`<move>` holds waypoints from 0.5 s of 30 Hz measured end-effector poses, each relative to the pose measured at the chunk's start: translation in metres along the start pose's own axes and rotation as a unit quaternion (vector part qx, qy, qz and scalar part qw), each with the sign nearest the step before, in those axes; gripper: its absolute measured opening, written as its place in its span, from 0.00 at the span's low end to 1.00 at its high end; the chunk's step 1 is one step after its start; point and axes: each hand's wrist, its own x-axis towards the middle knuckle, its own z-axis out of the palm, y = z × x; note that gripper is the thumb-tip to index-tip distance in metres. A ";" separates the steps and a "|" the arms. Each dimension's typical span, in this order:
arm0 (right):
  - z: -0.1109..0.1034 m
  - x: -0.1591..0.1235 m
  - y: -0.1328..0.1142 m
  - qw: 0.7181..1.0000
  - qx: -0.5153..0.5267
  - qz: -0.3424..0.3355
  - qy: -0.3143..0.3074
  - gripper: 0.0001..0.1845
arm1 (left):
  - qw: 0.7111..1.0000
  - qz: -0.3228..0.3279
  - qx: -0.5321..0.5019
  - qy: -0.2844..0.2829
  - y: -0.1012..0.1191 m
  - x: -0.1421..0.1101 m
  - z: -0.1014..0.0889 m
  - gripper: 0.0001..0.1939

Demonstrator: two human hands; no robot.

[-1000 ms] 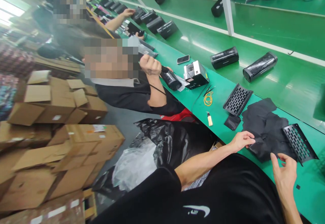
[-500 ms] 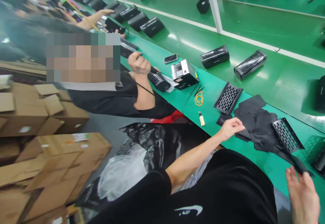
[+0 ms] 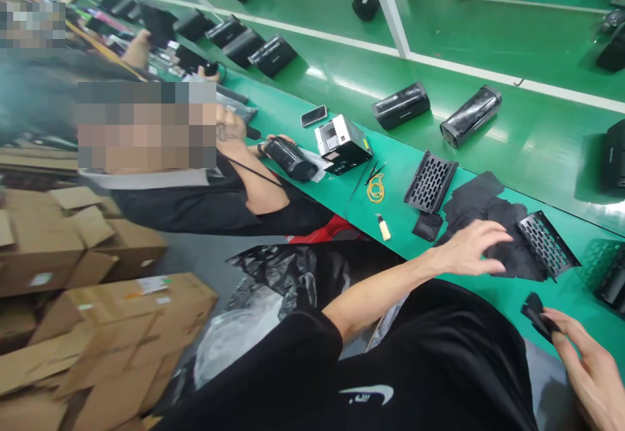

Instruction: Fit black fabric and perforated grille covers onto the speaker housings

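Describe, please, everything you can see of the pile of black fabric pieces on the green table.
The pile of black fabric pieces is thin, matte, angular sheets overlapping loosely and lying flat on the green table. A black perforated grille rests on its right edge. The left hand spreads open over its near side.

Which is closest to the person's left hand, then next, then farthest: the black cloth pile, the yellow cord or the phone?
From the left hand:
1. Black cloth pile, right under the fingers.
2. Yellow cord, farther along the green bench toward the co-worker.
3. Phone, farthest, beyond the small printer-like box.
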 end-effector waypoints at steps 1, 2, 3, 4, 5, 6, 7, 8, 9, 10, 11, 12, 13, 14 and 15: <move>0.007 0.009 -0.011 0.999 0.015 -0.004 -0.033 0.26 | 0.997 0.034 -0.005 -0.068 0.010 0.002 0.006 0.38; 0.012 0.018 -0.020 0.998 0.033 -0.007 -0.059 0.27 | 0.990 0.058 -0.006 -0.129 0.019 0.005 0.012 0.39; 0.018 0.026 -0.027 0.996 0.052 -0.009 -0.077 0.27 | 0.983 0.067 -0.004 -0.169 0.025 0.007 0.018 0.36; 0.022 0.033 -0.031 0.994 0.075 -0.011 -0.078 0.28 | 0.981 0.061 -0.002 -0.183 0.028 0.009 0.024 0.28; 0.027 0.038 -0.034 0.992 0.103 -0.011 -0.067 0.27 | 0.983 0.048 -0.005 -0.176 0.028 0.011 0.028 0.19; 0.031 0.042 -0.035 0.990 0.136 -0.010 -0.047 0.27 | 0.986 0.033 -0.020 -0.160 0.027 0.013 0.030 0.11; 0.036 0.044 -0.035 0.985 0.170 -0.005 -0.027 0.28 | 0.989 0.022 -0.048 -0.138 0.023 0.015 0.032 0.07; 0.041 0.046 -0.034 0.979 0.201 0.002 -0.014 0.28 | 0.989 0.013 -0.085 -0.118 0.019 0.017 0.032 0.06; 0.046 0.046 -0.031 0.974 0.228 0.012 -0.011 0.30 | 0.987 0.003 -0.122 -0.103 0.015 0.019 0.031 0.07; 0.049 0.047 -0.028 0.968 0.249 0.024 -0.015 0.32 | 0.985 -0.009 -0.149 -0.091 0.012 0.022 0.029 0.09; 0.052 0.047 -0.025 0.964 0.263 0.041 -0.020 0.34 | 0.982 -0.022 -0.165 -0.084 0.010 0.025 0.027 0.10; 0.052 0.047 -0.022 0.961 0.269 0.061 -0.012 0.34 | 0.982 -0.033 -0.168 -0.080 0.009 0.030 0.024 0.11; 0.048 0.049 -0.019 0.959 0.270 0.083 0.011 0.34 | 0.983 -0.040 -0.163 -0.075 0.009 0.037 0.021 0.11; 0.042 0.051 -0.016 0.958 0.266 0.103 0.045 0.34 | 0.986 -0.040 -0.150 -0.068 0.010 0.045 0.019 0.11; 0.032 0.056 -0.013 0.956 0.255 0.121 0.083 0.35 | 0.989 -0.031 -0.132 -0.057 0.012 0.055 0.016 0.10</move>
